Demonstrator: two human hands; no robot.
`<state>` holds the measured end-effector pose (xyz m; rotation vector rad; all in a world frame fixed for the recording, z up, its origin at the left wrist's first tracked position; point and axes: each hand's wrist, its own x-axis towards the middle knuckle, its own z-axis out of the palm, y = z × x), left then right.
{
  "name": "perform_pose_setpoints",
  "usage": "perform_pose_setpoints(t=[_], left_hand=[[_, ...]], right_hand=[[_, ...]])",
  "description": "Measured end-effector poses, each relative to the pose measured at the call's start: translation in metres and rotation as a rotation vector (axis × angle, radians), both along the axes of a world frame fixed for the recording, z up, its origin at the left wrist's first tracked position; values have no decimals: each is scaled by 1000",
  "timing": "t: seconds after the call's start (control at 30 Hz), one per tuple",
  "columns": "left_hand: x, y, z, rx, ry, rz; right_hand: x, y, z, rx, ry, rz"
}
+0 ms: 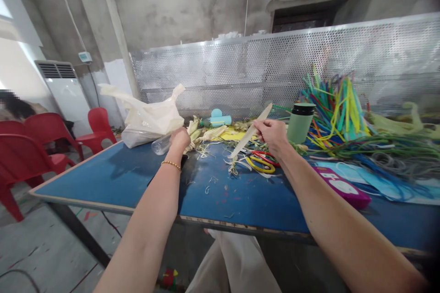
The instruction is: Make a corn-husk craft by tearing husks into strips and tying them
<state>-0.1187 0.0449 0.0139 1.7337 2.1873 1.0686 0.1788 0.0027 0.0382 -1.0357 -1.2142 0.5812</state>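
My right hand [273, 135] pinches a long pale strip of corn husk [244, 140], which slants down toward the table. Just below it lie yellow-handled scissors [260, 164], a red-handled tool [267, 157] and thin husk scraps. My left hand [180, 139] is closed beside a clear plastic bottle [160, 146] lying on its side; what its fingers hold, if anything, is hidden. Loose corn husks [206, 135] are heaped right of that hand. A dark flat object [184, 161] is partly covered by my left wrist.
A white plastic bag [147, 118] stands at the blue table's [113, 178] back left. Further right are a green lidded cup [301, 123], bundled colourful strips [343, 105], green stems and wires, blue face masks [357, 174] and a purple box [343, 187]. Red chairs [44, 137] stand left.
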Motion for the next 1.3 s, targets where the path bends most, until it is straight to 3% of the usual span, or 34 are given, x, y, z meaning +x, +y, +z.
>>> perform_pose_setpoints(t=[0.1,0.17,0.27,0.4,0.47,0.77,0.97,1.17,1.3], left_hand=[[0,1,4,41,-117,78],[3,0,9,127,-324,13],[11,-4,17,152,-592,-155],[22,-14,24,105,-901,-477],[26,-18,25,97,-966,-562],[38,-30,26,54,-883,-592],[51,-38,30,135,-910,-688],[68,-40,23,119,-885,-830],[80,-44,20,87,-786,-873]], right_hand=[[0,0,0,3,-11,6],[-1,-1,0,5,-15,11],[-3,-3,0,12,-32,34],[-7,-6,-1,6,-67,71],[-8,-7,-1,10,-77,88],[-16,-13,-7,-118,-81,280],[-35,-15,-18,-205,-136,628],[-44,-10,-16,-116,-117,596],[-42,-7,-16,-31,-67,463]])
